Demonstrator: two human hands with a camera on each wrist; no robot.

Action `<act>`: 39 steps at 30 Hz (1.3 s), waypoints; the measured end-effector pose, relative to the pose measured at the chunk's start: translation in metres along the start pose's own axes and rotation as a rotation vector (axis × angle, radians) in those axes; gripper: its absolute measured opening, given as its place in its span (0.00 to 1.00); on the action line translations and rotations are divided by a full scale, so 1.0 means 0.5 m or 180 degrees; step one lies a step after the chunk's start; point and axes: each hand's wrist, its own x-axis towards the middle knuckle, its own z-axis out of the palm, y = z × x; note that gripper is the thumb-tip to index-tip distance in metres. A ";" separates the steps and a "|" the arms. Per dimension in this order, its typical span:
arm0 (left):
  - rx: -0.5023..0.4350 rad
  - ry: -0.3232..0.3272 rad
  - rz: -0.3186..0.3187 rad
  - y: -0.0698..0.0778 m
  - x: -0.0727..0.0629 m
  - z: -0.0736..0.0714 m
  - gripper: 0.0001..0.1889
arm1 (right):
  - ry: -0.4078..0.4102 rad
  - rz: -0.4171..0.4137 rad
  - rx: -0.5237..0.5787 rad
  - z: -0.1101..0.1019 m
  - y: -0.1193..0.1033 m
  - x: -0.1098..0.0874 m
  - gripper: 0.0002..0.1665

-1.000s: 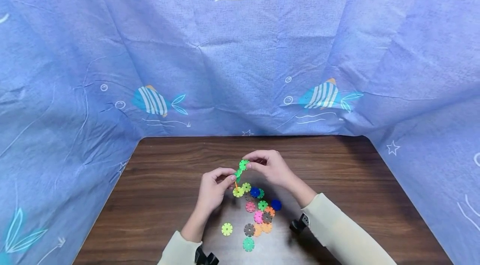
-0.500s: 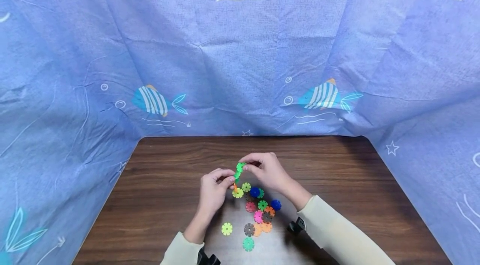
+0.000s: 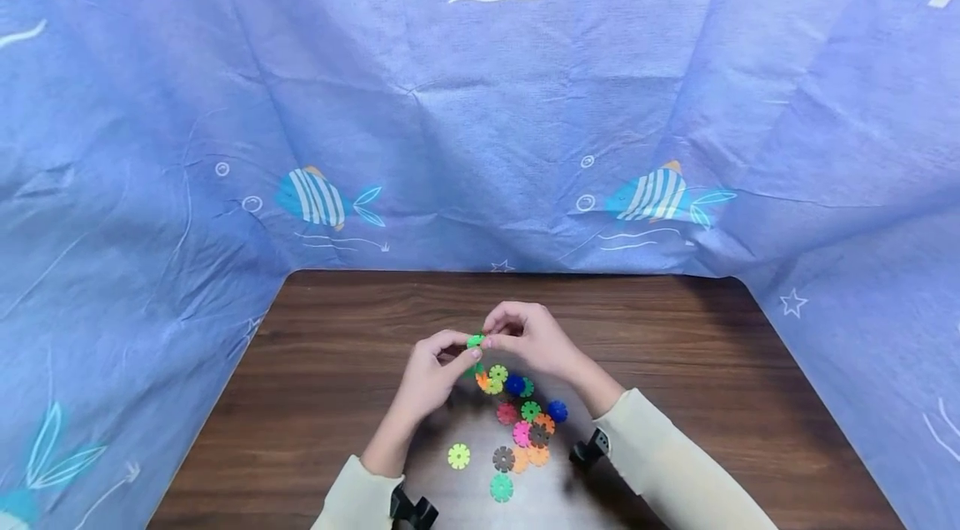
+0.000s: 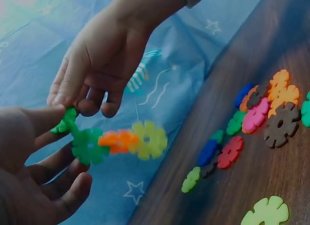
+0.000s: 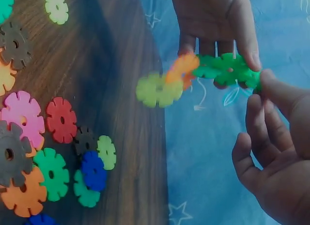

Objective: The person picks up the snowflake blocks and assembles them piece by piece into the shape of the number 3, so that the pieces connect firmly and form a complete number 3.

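Note:
Both hands meet over the table at a short chain of notched, flower-shaped plastic discs. In the right wrist view its linked green discs [image 5: 228, 70] lead to an orange disc [image 5: 183, 69] and a yellow disc [image 5: 156, 90] at the free end. The left hand [image 3: 431, 376] pinches a green part of the chain between thumb and fingers. Close beside it, the right hand [image 3: 538, 340] pinches the chain's green end. Fingertips partly cover the green discs, and the joint between them is hard to see.
Loose discs lie on the wooden table [image 3: 337, 397] below the hands, among them a pink disc [image 3: 522, 433], a blue disc [image 3: 557, 411] and a teal disc [image 3: 502, 487]. A yellow-green disc [image 3: 459, 456] lies apart to the left. A blue fish-print cloth [image 3: 480, 138] hangs behind.
The right hand has come down and left, closer to the left hand. The chain has turned, and its orange disc now shows broader. The head view has shifted slightly.

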 end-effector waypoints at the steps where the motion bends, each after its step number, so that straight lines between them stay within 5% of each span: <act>1: -0.0011 0.0072 0.0036 0.000 0.001 0.001 0.06 | 0.0033 0.0019 0.0020 -0.001 0.004 -0.002 0.09; 9: -0.0189 0.0494 -0.0007 0.000 0.004 -0.020 0.05 | 0.0182 0.0294 -0.0633 0.002 0.091 -0.034 0.04; 16: -0.0314 0.0476 -0.0117 -0.002 0.003 -0.031 0.06 | -0.0296 0.0569 -0.1250 0.013 0.137 -0.065 0.06; 21: -0.0381 0.0473 -0.0150 -0.001 0.005 -0.030 0.05 | -0.0380 0.0733 -0.1581 0.013 0.141 -0.075 0.13; 26: -0.0434 0.0421 -0.0220 0.002 0.012 -0.025 0.05 | -0.0395 0.0693 -0.1726 0.009 0.149 -0.076 0.10; 33: -0.0425 0.0377 -0.0224 -0.001 0.014 -0.019 0.05 | -0.0306 0.0842 -0.1084 -0.005 0.148 -0.066 0.08; 39: -0.0292 0.0331 -0.0137 -0.005 0.009 -0.015 0.06 | 0.0353 0.0719 -0.0011 -0.018 0.090 -0.038 0.07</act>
